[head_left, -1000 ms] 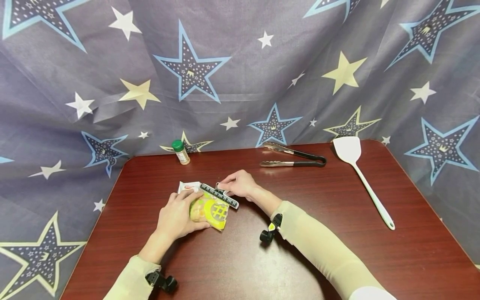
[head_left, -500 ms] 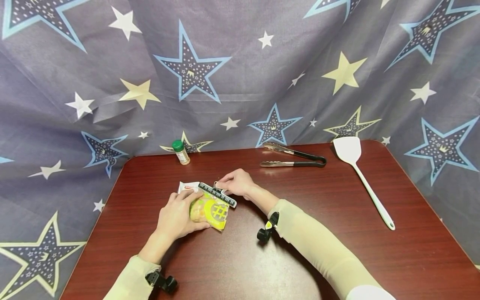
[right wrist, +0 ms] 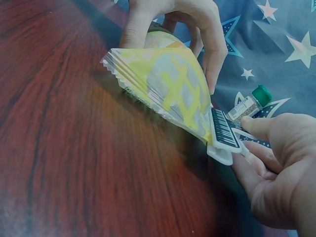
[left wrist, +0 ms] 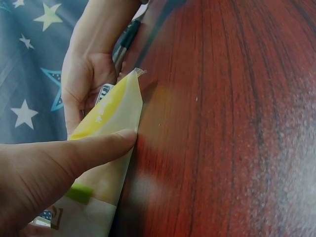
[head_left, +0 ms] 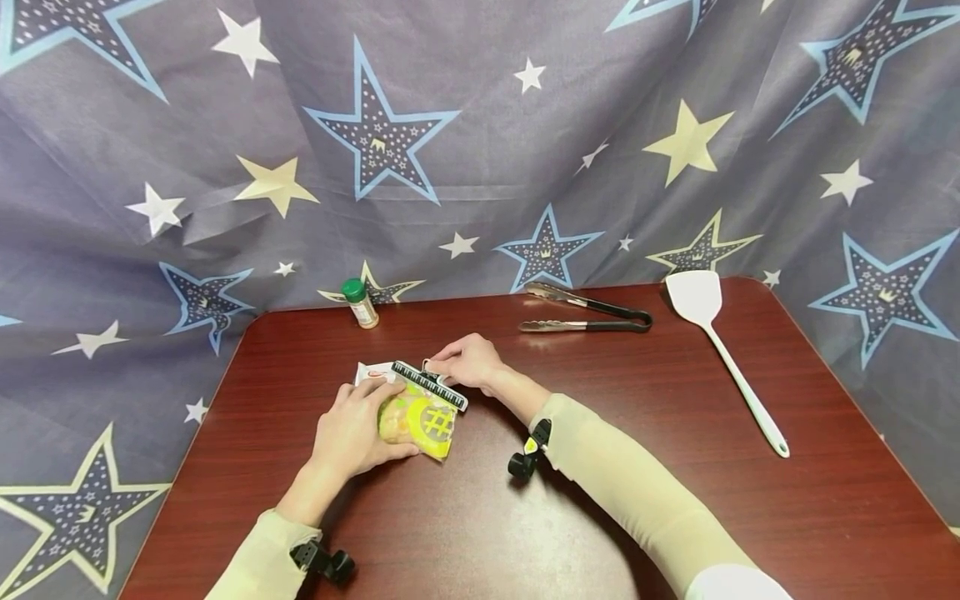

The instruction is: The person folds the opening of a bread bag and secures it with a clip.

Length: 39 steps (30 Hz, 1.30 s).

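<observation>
My left hand (head_left: 348,429) grips a yellow-and-white plastic food packet (head_left: 420,423), thumb on the near side and fingers over the far side. The packet has a big grey "#" print and a crimped end, seen in the right wrist view. With my right hand (head_left: 474,364) I pinch the handles of a bag clip (head_left: 429,386) patterned with piano keys. Its long bar lies along the packet's far right edge. From the right wrist, the clip (right wrist: 225,132) shows its two white-edged jaws parted right at the packet's side.
A green-capped spice jar (head_left: 361,303) stands at the back left of the dark red table (head_left: 480,517). Black-handled metal tongs (head_left: 607,327) lie spread at the back. A white spatula (head_left: 705,308) lies on the right. A star-patterned curtain (head_left: 465,167) hangs behind.
My right hand has moved slightly left and away from me with the bag clip, which now overlaps more of the packet's edge. The left hand and packet have stayed put.
</observation>
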Motion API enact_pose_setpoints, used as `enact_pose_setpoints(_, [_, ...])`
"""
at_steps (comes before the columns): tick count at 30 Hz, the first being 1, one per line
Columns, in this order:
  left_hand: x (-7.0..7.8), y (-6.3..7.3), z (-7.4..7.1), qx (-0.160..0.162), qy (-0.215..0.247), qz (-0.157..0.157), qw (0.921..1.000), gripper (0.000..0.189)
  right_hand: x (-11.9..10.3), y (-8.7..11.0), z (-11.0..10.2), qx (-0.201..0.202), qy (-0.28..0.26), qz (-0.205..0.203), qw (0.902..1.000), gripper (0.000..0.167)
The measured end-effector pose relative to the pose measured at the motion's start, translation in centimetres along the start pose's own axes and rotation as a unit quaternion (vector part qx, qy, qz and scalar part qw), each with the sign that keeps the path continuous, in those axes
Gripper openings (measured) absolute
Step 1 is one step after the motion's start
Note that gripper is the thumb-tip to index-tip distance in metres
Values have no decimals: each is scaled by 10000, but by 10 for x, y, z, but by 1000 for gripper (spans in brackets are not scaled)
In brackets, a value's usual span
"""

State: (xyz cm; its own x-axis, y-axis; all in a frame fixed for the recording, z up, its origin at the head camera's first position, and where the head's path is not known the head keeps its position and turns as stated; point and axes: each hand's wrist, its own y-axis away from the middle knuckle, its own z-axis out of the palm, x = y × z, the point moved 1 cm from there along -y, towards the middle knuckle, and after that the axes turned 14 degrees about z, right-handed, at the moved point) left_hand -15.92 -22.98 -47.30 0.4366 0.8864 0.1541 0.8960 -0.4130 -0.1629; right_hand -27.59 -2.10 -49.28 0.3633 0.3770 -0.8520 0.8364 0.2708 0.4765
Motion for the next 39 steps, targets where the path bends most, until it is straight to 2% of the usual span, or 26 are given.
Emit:
enact_pose_setpoints(12, [1, 0, 1, -24, 30, 5, 10000, 100, -4, -2, 3, -4, 127, 38, 9999, 20])
enact_pose_setpoints(20, [4, 0, 2, -8, 30, 24, 10000, 99, -4, -5, 5, 9, -49, 50, 10000, 20])
enact_pose_setpoints(26, [5, 1, 3, -64, 17, -6, 10000, 99, -2, -7, 4, 22, 146, 21, 9999, 23])
enact_pose_setpoints(29, [5, 0, 3, -60, 24, 12, 10000, 99, -1, -6, 2, 181, 413, -173, 9988, 23])
enact_pose_setpoints(31, [5, -1, 3, -45, 30, 24, 10000, 99, -1, -6, 2, 466, 868, -519, 9938, 22])
enact_pose_setpoints(32, [5, -1, 3, -39, 33, 28, 10000, 100, -2, -5, 1, 668, 1149, -754, 9883, 22])
enact_pose_setpoints(36, [5, -2, 3, -41, 47, 27, 10000, 99, -4, -3, -1, 1450, 2245, -1586, 9505, 19])
enact_pose_setpoints(38, [5, -2, 3, -50, 62, 18, 10000, 99, -4, -2, -2, 1629, 2481, -1789, 9380, 18])
enact_pose_setpoints(39, [5, -2, 3, -58, 68, 13, 10000, 98, -4, -2, -2, 1654, 2518, -1841, 9356, 17])
